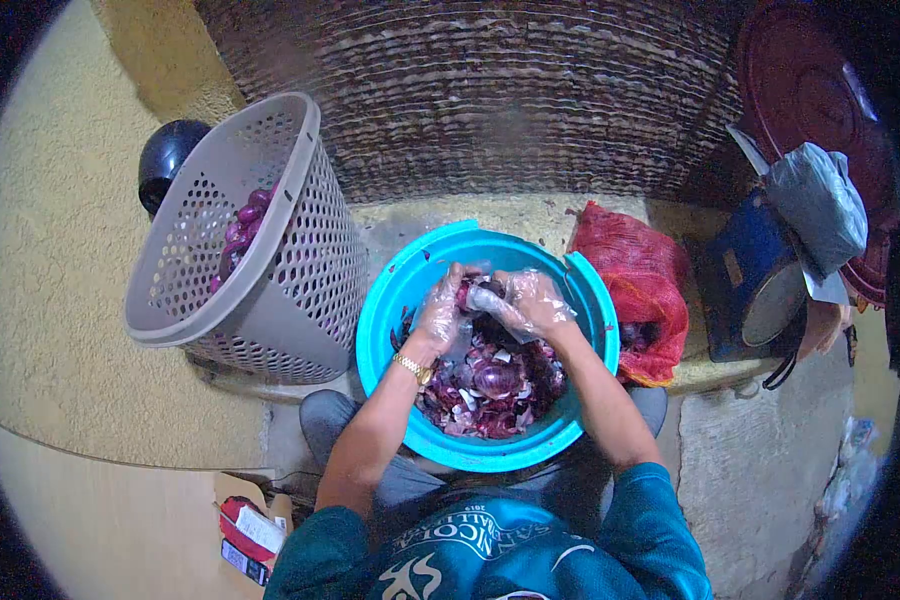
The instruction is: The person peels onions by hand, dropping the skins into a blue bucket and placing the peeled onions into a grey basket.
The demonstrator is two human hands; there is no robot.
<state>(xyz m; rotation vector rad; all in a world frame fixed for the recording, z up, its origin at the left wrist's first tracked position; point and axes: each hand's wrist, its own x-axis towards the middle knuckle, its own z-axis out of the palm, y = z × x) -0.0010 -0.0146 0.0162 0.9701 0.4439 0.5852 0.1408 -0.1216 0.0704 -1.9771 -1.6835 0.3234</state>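
Down over the basin (pixel 596 310), both gloved hands meet on one onion (pixel 482 293) held just above the peels (pixel 490 392). The left hand (pixel 443 308) is curled around the onion's left side, fingers closed on it. The right hand (pixel 536 300) grips the other side, also closed. A watch (pixel 413 368) sits on the left wrist. A basket (pixel 270 290) with more onions leans to the left of the basin, and a red sack (pixel 638 268) lies to the right.

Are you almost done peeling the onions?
Done: purple peeled onions sit in the grey perforated plastic basket, skins heap in the round turquoise plastic basin. In hand: the left hand and right hand grip one dark onion. Left: the red mesh sack seems to hold more.
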